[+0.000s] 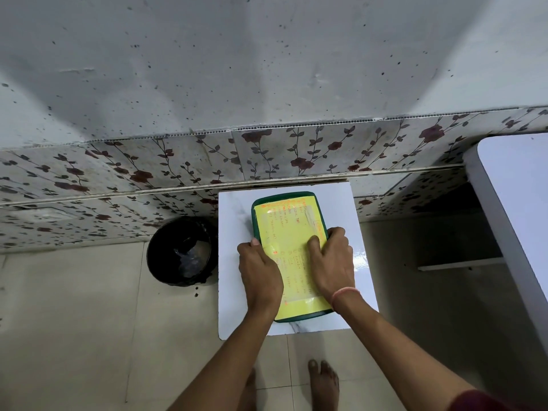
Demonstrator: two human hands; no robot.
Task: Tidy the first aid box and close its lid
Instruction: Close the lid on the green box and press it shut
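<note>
Black bin (181,250) stands on the floor left of the white table (234,292), where the left hand (261,274) and right hand (332,262) lie flat, gripping nothing, on the first aid box's yellow-labelled lid (284,221), seemingly pressing it shut.

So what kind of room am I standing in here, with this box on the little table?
Probably a room in a home, maybe a kitchen or utility corner. The floral wall tiles, a tiled floor under bare feet and a black bin beside the small white table suggest it. Both hands press on the green box.
</note>
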